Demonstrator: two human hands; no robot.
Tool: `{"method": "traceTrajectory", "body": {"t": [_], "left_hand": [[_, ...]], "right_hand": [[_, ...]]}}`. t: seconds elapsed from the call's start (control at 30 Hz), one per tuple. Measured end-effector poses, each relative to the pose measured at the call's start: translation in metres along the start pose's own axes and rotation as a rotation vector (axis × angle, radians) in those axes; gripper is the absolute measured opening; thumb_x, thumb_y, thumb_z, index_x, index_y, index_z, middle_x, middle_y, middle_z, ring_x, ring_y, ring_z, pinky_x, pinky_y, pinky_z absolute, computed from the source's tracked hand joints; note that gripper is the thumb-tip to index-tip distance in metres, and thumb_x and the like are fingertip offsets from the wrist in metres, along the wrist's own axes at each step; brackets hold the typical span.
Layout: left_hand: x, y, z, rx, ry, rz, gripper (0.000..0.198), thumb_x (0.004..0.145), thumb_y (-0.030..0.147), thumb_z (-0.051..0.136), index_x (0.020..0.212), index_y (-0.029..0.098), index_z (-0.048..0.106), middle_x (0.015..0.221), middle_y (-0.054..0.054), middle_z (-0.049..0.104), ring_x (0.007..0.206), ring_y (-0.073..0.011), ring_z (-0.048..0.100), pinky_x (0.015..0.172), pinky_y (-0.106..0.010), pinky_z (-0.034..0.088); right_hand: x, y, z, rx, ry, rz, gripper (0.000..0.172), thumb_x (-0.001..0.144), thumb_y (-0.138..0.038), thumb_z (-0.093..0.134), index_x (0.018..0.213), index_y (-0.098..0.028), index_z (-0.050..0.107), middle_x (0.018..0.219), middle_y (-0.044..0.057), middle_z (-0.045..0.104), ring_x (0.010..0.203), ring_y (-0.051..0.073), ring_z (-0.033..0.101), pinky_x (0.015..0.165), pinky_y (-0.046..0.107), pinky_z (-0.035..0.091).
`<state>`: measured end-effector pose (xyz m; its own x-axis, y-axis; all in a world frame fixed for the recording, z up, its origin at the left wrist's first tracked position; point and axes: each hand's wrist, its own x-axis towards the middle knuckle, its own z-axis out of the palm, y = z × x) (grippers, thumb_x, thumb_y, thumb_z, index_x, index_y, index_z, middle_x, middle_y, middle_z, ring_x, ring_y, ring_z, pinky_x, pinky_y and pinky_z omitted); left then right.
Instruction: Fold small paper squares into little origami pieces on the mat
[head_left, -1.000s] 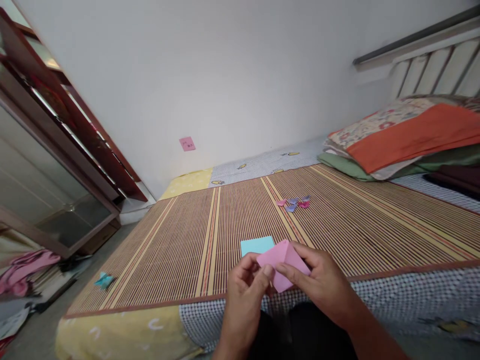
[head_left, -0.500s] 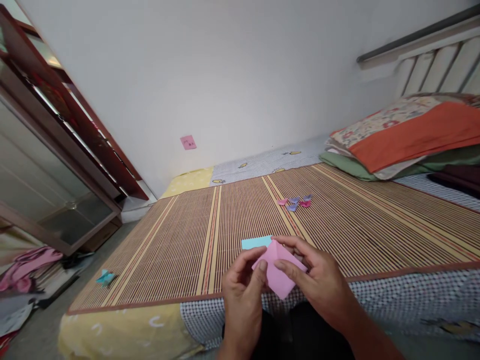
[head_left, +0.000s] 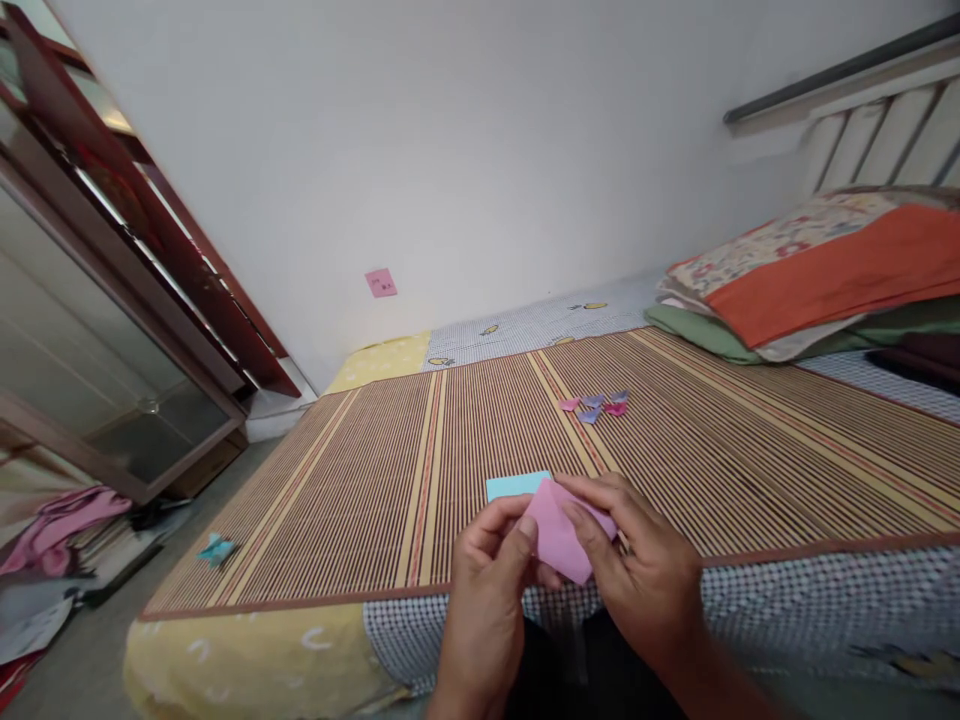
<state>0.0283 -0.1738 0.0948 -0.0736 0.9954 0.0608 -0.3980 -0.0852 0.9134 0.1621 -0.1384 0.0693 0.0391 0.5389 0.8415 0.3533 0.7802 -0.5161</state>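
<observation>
A folded pink sheet of paper (head_left: 561,540) is held up between both hands over the near edge of the bed. My left hand (head_left: 491,570) pinches its left side, the thumb lying on the front face. On the right side my right hand (head_left: 637,560) grips it, with the thumb pressed on the front and the fingers behind. Just behind the hands, a light blue sheet of paper (head_left: 517,486) lies on the woven mat, partly covered by the left fingers. Farther back sit several small folded paper pieces (head_left: 592,406) in pink and purple.
The striped mat (head_left: 360,500) covers the bed. A teal folded paper piece (head_left: 216,549) rests near its left corner. Folded bedding (head_left: 810,270) is stacked at the right. A pink note (head_left: 381,283) sticks to the wall. A glass-panelled door (head_left: 112,330) stands at left.
The pink paper has turned in the hands, its lower corner swinging to the right. My right thumb has shifted slightly across its face. The view has moved a little.
</observation>
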Motion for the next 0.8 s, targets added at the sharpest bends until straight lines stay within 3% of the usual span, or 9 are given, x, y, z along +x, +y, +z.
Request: {"method": "traceTrajectory", "body": {"t": [0.23,0.37,0.43,0.67,0.8], "left_hand": [[0.001,0.004,0.004,-0.038,0.027,-0.024,0.023,0.083,0.03,0.081,0.102,0.018,0.084,0.081,-0.005,0.073,0.063,-0.0118,0.064,0.052,-0.019,0.054],[0.003,-0.001,0.001,-0.005,0.039,-0.017,0.025,0.084,0.032,0.079,0.104,0.017,0.083,0.086,-0.006,0.074,0.06,-0.0104,0.063,0.053,-0.02,0.054],[0.003,-0.001,0.0,0.044,0.044,-0.005,0.025,0.085,0.033,0.078,0.104,0.017,0.083,0.083,-0.005,0.074,0.057,-0.0094,0.061,0.053,-0.02,0.053],[0.001,0.006,0.003,0.231,-0.052,0.031,0.024,0.09,0.035,0.072,0.1,0.016,0.083,0.072,-0.004,0.071,0.06,-0.011,0.057,0.058,-0.022,0.049],[0.0,0.007,0.005,0.267,-0.098,0.039,0.023,0.095,0.034,0.067,0.1,0.016,0.082,0.07,-0.002,0.068,0.059,-0.0104,0.054,0.058,-0.021,0.046]], "right_hand": [[0.0,0.004,0.005,-0.087,-0.009,-0.205,0.027,0.099,-0.004,0.06,0.124,-0.014,0.065,0.103,0.009,0.073,0.093,0.02,0.068,0.083,0.031,0.056],[-0.002,0.005,0.005,-0.116,-0.019,-0.236,0.028,0.098,-0.004,0.061,0.124,-0.014,0.067,0.101,0.01,0.071,0.091,0.021,0.069,0.08,0.032,0.057],[-0.002,0.002,0.003,-0.082,-0.015,-0.176,0.028,0.098,-0.005,0.061,0.121,-0.017,0.069,0.099,0.009,0.07,0.09,0.021,0.069,0.079,0.032,0.057],[0.01,-0.003,-0.009,0.204,-0.099,0.26,0.01,0.097,-0.02,0.065,0.095,-0.024,0.074,0.089,0.002,0.071,0.083,0.019,0.069,0.073,0.03,0.054],[0.011,0.002,-0.014,0.352,-0.171,0.399,0.012,0.095,-0.026,0.067,0.084,-0.023,0.071,0.079,0.0,0.068,0.072,0.017,0.066,0.066,0.028,0.051]]}}
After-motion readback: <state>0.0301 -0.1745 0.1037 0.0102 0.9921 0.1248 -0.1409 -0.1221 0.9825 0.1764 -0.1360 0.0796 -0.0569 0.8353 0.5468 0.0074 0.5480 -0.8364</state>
